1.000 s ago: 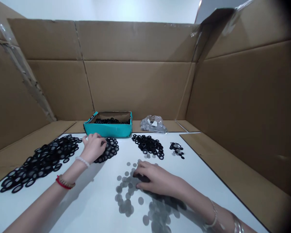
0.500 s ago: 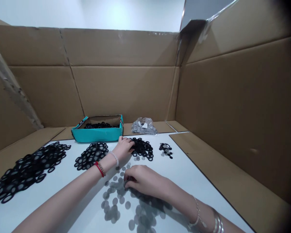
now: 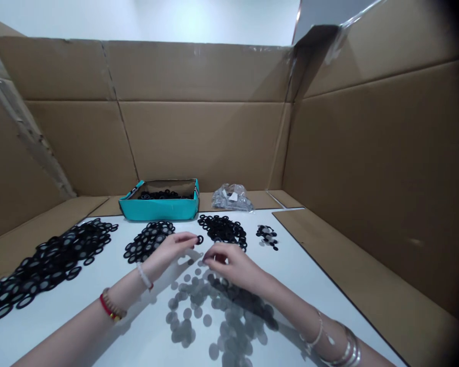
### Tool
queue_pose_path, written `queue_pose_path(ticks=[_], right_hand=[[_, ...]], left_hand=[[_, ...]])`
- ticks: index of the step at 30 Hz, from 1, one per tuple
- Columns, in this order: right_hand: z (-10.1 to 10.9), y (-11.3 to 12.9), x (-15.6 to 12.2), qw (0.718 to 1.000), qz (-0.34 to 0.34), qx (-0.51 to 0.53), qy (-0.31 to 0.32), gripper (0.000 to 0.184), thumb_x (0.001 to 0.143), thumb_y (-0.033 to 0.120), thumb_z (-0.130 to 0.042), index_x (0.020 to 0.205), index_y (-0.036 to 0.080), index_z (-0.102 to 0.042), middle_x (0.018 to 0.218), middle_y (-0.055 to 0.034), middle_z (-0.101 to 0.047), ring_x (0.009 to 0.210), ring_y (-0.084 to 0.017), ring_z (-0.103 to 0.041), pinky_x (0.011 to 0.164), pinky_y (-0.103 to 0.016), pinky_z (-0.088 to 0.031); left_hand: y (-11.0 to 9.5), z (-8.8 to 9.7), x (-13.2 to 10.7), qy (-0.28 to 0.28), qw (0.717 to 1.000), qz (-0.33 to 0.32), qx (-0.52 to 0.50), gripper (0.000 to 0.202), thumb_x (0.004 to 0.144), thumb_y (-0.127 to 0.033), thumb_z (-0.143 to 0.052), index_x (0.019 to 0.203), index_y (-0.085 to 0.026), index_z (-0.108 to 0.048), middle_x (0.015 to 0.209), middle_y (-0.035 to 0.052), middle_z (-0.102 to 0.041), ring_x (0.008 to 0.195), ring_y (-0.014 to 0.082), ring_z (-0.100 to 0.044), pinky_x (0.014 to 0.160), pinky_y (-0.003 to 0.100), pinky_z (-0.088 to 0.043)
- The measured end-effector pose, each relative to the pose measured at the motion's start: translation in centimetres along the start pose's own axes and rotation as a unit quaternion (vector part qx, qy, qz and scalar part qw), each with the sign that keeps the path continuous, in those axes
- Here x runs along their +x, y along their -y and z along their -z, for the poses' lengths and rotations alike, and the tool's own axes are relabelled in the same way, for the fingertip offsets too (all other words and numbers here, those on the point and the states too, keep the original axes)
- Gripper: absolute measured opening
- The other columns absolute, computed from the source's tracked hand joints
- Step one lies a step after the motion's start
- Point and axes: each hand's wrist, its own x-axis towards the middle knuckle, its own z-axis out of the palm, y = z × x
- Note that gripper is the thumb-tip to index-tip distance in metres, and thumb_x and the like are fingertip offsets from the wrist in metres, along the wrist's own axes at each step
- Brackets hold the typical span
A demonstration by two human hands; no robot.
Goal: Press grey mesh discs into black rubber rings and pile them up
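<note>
Between the fingertips of my left hand (image 3: pixel 178 245) is a small black ring (image 3: pixel 200 239), held just above the white tabletop. My right hand (image 3: pixel 229 262) is close by on the right, its thumb and fingers pinched together; whatever they hold is too small to make out. Under and in front of it lie many loose grey translucent discs (image 3: pixel 229 331), some in the shadow of my right arm. Behind both hands is a pile of black rings (image 3: pixel 224 229). Another pile of rings with grey centres (image 3: pixel 149 239) lies just beyond my left hand.
A long heap of grey-centred rings (image 3: pixel 61 260) stretches along the left. At the back stand a teal box (image 3: pixel 160 209) with black rings inside and a clear plastic bag (image 3: pixel 232 198). A small mixed cluster (image 3: pixel 268 235) lies right. Cardboard walls (image 3: pixel 202 142) enclose the table.
My left hand has come back from the black ring pile toward me and left, now with a ring in its fingers. My right hand has risen from the discs toward it.
</note>
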Motion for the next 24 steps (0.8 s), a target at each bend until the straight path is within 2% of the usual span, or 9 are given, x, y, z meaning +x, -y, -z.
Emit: queue_pose_path(ticks=[2, 4, 6, 10, 15, 17, 20, 24], right_hand=[[-0.3, -0.6, 0.6, 0.997, -0.044, 0.037, -0.049, 0.017, 0.083, 0.024, -0.053, 0.082, 0.015, -0.068, 0.079, -0.0037, -0.066, 0.067, -0.014, -0.056, 0.058, -0.022, -0.041], [-0.8, -1.0, 0.9, 0.992, -0.077, 0.068, -0.071, 0.018, 0.082, 0.027, -0.055, 0.082, 0.014, -0.068, 0.076, -0.0041, -0.066, 0.064, -0.014, -0.055, 0.055, -0.022, -0.040], [-1.2, -1.2, 1.1, 0.989, -0.088, 0.078, -0.086, 0.018, 0.081, 0.028, -0.056, 0.080, 0.014, -0.068, 0.073, -0.0039, -0.066, 0.064, -0.014, -0.055, 0.054, -0.022, -0.040], [-1.7, -0.7, 0.8, 0.992, -0.057, 0.043, -0.107, 0.017, 0.080, 0.026, -0.058, 0.075, 0.015, -0.070, 0.071, -0.0035, -0.065, 0.067, -0.016, -0.056, 0.060, -0.024, -0.041], [-1.7, -0.1, 0.5, 0.992, -0.048, 0.049, -0.103, 0.019, 0.081, 0.030, -0.058, 0.080, 0.017, -0.072, 0.078, -0.0058, -0.067, 0.072, -0.018, -0.058, 0.065, -0.027, -0.043], [-1.6, -0.4, 0.6, 0.991, -0.072, 0.063, -0.094, 0.021, 0.080, 0.031, -0.058, 0.088, 0.017, -0.071, 0.080, -0.0059, -0.068, 0.072, -0.018, -0.059, 0.064, -0.027, -0.044], [-1.4, -1.1, 0.6, 0.993, -0.108, 0.045, -0.031, 0.023, 0.079, 0.031, -0.059, 0.094, 0.017, -0.070, 0.075, -0.0043, -0.068, 0.065, -0.017, -0.059, 0.059, -0.025, -0.044], [-1.2, -1.6, 0.3, 0.996, -0.045, -0.065, 0.036, 0.016, 0.080, 0.027, -0.059, 0.076, 0.021, -0.073, 0.074, -0.0032, -0.070, 0.075, -0.020, -0.058, 0.068, -0.027, -0.042]], left_hand=[[0.1, 0.0, -1.8, 0.015, 0.991, 0.061, -0.122, 0.034, 0.077, -0.041, -0.057, 0.095, -0.014, -0.064, 0.093, 0.0098, -0.066, 0.081, 0.0190, -0.060, 0.068, 0.027, -0.045], [-0.1, -0.4, -2.8, 0.024, 0.981, 0.083, -0.175, 0.032, 0.074, -0.040, -0.061, 0.093, -0.014, -0.065, 0.089, 0.0088, -0.065, 0.078, 0.0178, -0.059, 0.068, 0.026, -0.044], [-0.4, -0.9, -3.2, 0.019, 0.981, 0.080, -0.175, 0.030, 0.072, -0.038, -0.063, 0.089, -0.014, -0.065, 0.087, 0.0073, -0.065, 0.077, 0.0177, -0.057, 0.068, 0.026, -0.043], [-0.8, -1.8, -3.4, -0.002, 0.988, 0.057, -0.146, 0.024, 0.067, -0.036, -0.066, 0.079, -0.014, -0.065, 0.077, 0.0046, -0.064, 0.075, 0.0186, -0.056, 0.067, 0.027, -0.042], [-0.6, -1.7, -3.7, -0.024, 0.986, 0.044, -0.158, 0.023, 0.071, -0.036, -0.062, 0.077, -0.014, -0.063, 0.071, 0.0022, -0.059, 0.069, 0.0167, -0.053, 0.064, 0.026, -0.041], [-0.6, -1.3, -3.7, -0.040, 0.985, 0.049, -0.163, 0.022, 0.072, -0.036, -0.061, 0.077, -0.015, -0.062, 0.070, 0.0011, -0.057, 0.069, 0.0163, -0.053, 0.064, 0.026, -0.042], [-0.6, -0.9, -3.6, -0.051, 0.982, 0.048, -0.176, 0.018, 0.072, -0.033, -0.060, 0.075, -0.016, -0.059, 0.069, -0.0002, -0.054, 0.069, 0.0156, -0.053, 0.064, 0.025, -0.042], [-0.6, -0.8, -3.5, -0.054, 0.981, 0.055, -0.179, 0.017, 0.069, -0.031, -0.062, 0.076, -0.016, -0.059, 0.071, 0.0000, -0.056, 0.066, 0.0145, -0.054, 0.063, 0.025, -0.043]])
